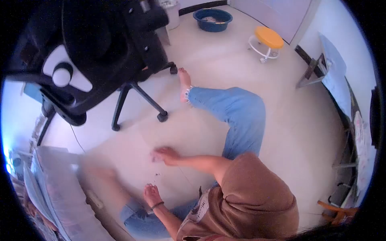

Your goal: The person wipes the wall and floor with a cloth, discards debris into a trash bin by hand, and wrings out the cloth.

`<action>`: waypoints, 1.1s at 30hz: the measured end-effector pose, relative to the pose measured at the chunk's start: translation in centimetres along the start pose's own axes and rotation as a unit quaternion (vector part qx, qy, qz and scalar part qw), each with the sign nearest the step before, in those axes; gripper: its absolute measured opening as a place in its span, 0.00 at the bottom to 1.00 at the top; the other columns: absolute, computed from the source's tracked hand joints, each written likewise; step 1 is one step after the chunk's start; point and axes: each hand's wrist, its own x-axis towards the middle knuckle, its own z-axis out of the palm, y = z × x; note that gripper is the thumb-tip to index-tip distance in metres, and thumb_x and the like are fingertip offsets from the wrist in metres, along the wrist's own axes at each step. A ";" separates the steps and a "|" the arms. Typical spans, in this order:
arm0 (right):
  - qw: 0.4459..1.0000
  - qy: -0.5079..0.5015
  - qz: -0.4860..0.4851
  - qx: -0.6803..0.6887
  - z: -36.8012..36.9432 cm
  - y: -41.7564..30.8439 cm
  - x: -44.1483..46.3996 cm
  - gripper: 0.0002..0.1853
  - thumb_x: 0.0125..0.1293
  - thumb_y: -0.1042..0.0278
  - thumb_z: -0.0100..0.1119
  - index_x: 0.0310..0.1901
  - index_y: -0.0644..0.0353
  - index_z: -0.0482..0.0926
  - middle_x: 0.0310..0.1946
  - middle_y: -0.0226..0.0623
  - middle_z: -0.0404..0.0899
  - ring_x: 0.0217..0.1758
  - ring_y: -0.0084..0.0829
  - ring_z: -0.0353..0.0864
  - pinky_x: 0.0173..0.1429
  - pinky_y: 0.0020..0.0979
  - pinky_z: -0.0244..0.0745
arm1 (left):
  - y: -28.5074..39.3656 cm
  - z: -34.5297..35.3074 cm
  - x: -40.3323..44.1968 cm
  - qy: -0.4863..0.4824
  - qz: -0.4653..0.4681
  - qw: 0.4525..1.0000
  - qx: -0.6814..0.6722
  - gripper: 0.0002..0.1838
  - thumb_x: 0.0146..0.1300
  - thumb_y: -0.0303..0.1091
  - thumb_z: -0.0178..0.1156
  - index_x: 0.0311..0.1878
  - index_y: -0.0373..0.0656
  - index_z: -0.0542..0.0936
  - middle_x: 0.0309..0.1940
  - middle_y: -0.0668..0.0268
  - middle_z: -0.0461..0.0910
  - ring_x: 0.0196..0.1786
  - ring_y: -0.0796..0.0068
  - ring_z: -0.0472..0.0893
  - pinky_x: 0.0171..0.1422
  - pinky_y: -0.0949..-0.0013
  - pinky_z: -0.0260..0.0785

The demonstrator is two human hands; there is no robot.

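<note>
On the near side, my left hand [152, 195], with a dark band at the wrist, is held over the pale floor [201, 132], its fingers curled together; anything between them is too small to tell. Farther up, my right hand [167, 156] is closed and blurred, with a small pale thing [156, 157] at its fingertips that I cannot make out. A few tiny dark bits [157, 174] lie on the floor between the two hands. My bent legs in blue jeans [245, 114] lie on either side of them.
A black swivel chair [140, 98] stands at the upper left. Toward the back are a blue basin [213, 25] and a yellow-topped stool [269, 37]. A pale cushioned piece [60, 184] is at the lower left, and a wooden object [337, 211] at the lower right.
</note>
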 end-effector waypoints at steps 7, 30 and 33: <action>0.970 -0.242 0.024 -0.017 -6.2 -0.5 2.9 0.34 0.47 0.61 0.68 0.60 0.55 0.71 0.56 0.49 0.73 0.57 0.44 0.74 0.62 0.38 0.67 | -0.7 0.2 0.7 -0.053 0.006 0.998 0.041 0.01 0.65 0.29 0.55 0.38 0.44 0.74 0.35 0.68 0.76 0.37 0.77 0.74 0.46 0.71 0.70; 0.915 -0.202 0.207 -0.281 -42.0 7.4 6.2 0.22 0.60 0.56 0.56 0.53 0.58 0.77 0.48 0.47 0.80 0.51 0.43 0.78 0.58 0.38 0.71 | 2.0 18.8 -0.5 -0.186 -0.027 0.982 -0.008 0.02 0.65 0.26 0.55 0.38 0.40 0.76 0.37 0.65 0.77 0.42 0.72 0.76 0.49 0.66 0.70; 0.906 -0.213 0.213 -0.296 -42.2 7.6 6.0 0.22 0.62 0.57 0.56 0.55 0.56 0.76 0.48 0.46 0.80 0.51 0.42 0.79 0.58 0.38 0.71 | 2.4 21.1 -1.7 -0.138 -0.036 0.990 -0.013 0.03 0.66 0.25 0.54 0.37 0.39 0.77 0.34 0.64 0.78 0.32 0.75 0.76 0.42 0.69 0.73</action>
